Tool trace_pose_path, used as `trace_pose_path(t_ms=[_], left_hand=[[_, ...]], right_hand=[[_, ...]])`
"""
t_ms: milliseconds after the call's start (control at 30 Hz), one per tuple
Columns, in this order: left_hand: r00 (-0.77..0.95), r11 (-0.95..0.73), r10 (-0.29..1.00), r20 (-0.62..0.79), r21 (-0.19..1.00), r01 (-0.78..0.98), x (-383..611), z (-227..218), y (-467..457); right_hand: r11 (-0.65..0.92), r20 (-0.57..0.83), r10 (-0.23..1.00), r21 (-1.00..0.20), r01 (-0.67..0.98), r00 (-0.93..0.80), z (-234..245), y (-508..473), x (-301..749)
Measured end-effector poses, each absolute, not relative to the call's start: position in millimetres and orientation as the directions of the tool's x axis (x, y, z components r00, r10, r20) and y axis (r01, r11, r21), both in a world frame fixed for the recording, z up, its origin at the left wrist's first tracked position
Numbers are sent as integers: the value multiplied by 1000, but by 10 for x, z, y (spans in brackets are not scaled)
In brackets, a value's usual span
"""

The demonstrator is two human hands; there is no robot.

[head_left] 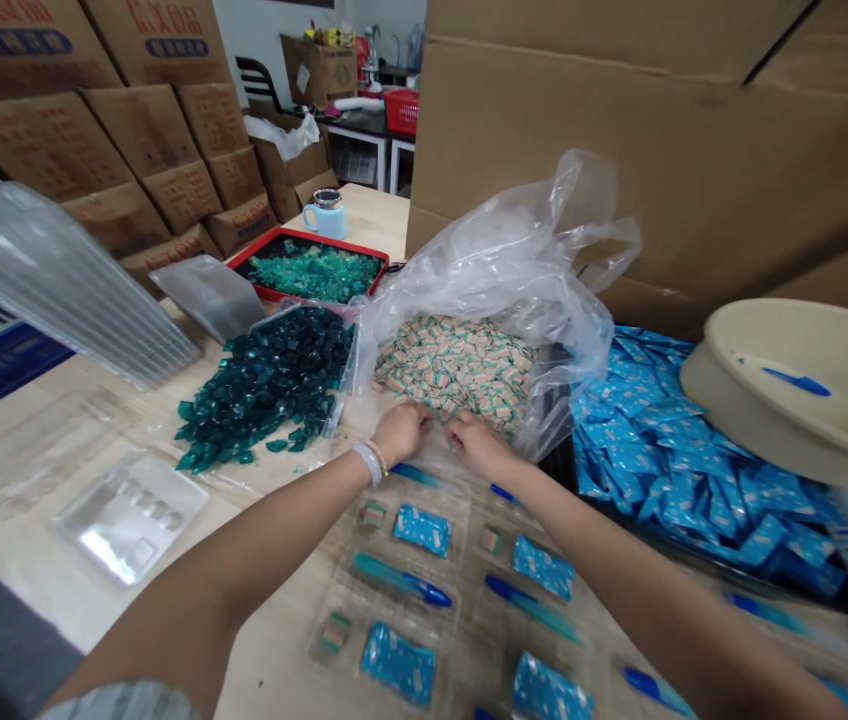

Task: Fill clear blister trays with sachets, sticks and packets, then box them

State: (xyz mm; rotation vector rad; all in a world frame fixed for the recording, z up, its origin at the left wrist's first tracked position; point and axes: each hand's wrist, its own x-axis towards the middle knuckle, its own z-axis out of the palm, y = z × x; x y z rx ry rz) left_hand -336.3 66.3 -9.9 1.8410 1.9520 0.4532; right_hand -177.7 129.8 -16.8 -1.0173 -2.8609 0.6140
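My left hand (400,434), with a band and a beaded bracelet at the wrist, is at the front edge of a clear plastic bag (484,250). The bag lies open around a heap of small striped pieces (461,365) in cream, orange and green. Close on its right, my right hand (481,446) touches the near edge of the same heap. Both hands have their fingertips drawn together; what they pinch is too small to make out. Below them lie clear trays (394,545) holding blue pens (401,580), blue dotted packets (422,530) and striped pieces.
Dark teal chunks (274,375) are piled to the left, behind an empty clear tray (131,515). A red-rimmed tray (274,236) of green chips and a blue mug (326,214) stand farther back. Blue packets (641,420) and a cream basin (791,400) fill the right. Stacked clear trays (56,270) lean left.
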Motion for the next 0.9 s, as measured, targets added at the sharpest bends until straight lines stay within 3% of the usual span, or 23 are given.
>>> trace_pose_path(t_ms=[133, 233, 333, 500, 667, 767, 900], left_hand=[[1, 17, 999, -32, 546, 838, -3380, -163, 641], [-53, 54, 998, -19, 603, 796, -3399, -202, 675], [-49, 71, 997, -52, 656, 752, -3430, -213, 727], [79, -3, 994, -76, 702, 712, -3447, -164, 724], [-37, 39, 999, -16, 630, 776, -3386, -125, 665], [-92, 67, 996, 14, 576, 815, -3376, -144, 670], [-93, 64, 995, 22, 572, 818, -3394, -204, 697]], right_hand=[[638, -70, 633, -516, 572, -771, -216, 1352, -1829], [407, -84, 735, -739, 537, -673, -337, 1368, -1957], [249, -137, 795, -815, 523, -591, -491, 1328, -2093], [248, -115, 831, -799, 548, -544, -591, 1260, -2157], [364, -10, 849, -713, 599, -529, -440, 1416, -2002], [565, 109, 776, -559, 607, -621, -343, 1570, -1903], [690, 27, 643, -454, 563, -766, -300, 1633, -1854]])
